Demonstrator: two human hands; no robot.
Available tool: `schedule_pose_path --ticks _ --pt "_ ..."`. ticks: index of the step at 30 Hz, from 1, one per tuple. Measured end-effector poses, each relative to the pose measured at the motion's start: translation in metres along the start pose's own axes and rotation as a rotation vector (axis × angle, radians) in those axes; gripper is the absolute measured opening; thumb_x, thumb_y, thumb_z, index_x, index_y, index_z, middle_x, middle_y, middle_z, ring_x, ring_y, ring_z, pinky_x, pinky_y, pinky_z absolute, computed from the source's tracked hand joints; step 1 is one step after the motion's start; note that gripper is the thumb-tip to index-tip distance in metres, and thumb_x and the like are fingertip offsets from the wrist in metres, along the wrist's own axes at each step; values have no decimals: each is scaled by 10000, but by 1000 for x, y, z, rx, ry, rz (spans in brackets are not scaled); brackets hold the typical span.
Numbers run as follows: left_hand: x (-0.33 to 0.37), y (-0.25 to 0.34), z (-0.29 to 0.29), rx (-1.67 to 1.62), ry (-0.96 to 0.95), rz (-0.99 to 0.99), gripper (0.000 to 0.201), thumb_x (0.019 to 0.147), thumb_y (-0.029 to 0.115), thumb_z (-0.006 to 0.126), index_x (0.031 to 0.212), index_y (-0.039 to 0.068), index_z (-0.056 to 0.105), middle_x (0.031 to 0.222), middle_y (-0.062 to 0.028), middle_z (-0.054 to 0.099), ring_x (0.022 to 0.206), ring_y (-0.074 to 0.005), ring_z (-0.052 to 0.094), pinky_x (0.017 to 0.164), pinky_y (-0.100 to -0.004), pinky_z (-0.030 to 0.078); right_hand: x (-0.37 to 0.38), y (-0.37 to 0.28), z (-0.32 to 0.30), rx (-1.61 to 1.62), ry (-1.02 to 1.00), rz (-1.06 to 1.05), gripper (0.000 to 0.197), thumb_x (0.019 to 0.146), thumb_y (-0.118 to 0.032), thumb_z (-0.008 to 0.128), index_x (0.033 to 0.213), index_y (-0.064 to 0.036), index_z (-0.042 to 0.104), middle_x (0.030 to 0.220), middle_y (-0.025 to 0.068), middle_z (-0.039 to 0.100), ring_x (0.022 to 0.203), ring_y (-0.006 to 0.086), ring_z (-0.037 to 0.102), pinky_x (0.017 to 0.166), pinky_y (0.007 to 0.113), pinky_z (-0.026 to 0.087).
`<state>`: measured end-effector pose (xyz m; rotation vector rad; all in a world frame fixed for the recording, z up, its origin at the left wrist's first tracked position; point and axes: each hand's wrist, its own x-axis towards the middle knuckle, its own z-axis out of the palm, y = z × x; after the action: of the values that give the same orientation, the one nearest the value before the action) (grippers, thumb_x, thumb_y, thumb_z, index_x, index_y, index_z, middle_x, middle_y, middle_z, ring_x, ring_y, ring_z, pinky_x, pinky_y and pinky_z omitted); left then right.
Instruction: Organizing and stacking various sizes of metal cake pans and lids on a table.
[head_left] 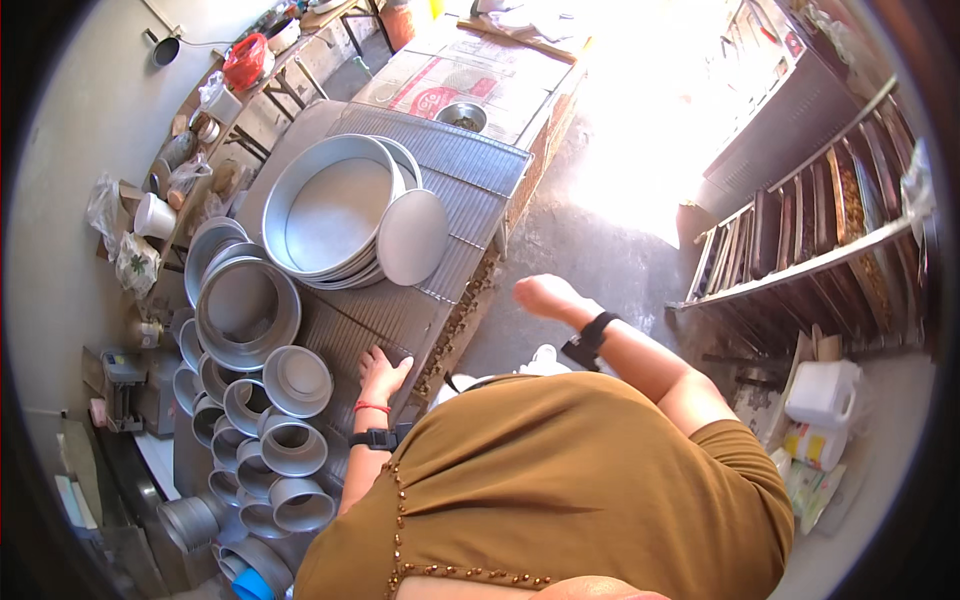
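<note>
My left hand (380,378) lies with its fingers spread on the wire rack (350,330) that covers the table, near the table's edge. It holds nothing. Out over the floor hangs my right hand (545,297), its fingers curled into a loose fist with nothing showing in it. Beyond my left hand stands a stack of wide round cake pans (335,215). A flat metal disc (413,238) leans against their right side. Left of my left hand, smaller round cake tins (298,380) are piled in several stacks, with a larger ring-shaped pan (248,312) on top behind them.
A metal bowl (461,118) sits beyond the rack near flattened cardboard (430,80). Along the left wall runs a shelf with a red bag (247,62) and a white tub (155,215). At right are a rack of upright trays (800,230) and a white jug (822,392).
</note>
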<state>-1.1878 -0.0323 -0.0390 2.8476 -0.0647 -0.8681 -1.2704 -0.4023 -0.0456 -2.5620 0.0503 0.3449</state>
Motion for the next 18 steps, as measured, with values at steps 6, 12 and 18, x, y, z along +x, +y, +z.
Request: schedule_pose_path --ticks 6,12,18 --pt "1 51 11 217 8 -144 1158 715 589 694 1408 -148 131 1467 -373 135 1387 -480 152 1116 -510 239 -5 91 -63 188 209 204 169 839 -195 578 934 -91 670 851 170 671 805 373 639 728 429 514" --pt "24 35 37 257 -13 -74 1234 708 635 672 1392 -199 72 1455 -423 66 1388 -515 81 1144 -535 108 43 124 -93 193 45 198 168 836 -194 581 941 -89 660 857 166 670 833 370 634 748 429 509" --pt "26 16 53 185 6 -238 1187 728 571 700 1381 -206 84 1443 -432 85 1366 -549 111 1126 -547 190 124 146 -128 169 -23 186 211 856 -227 501 918 -94 653 886 188 658 867 391 620 767 467 495"
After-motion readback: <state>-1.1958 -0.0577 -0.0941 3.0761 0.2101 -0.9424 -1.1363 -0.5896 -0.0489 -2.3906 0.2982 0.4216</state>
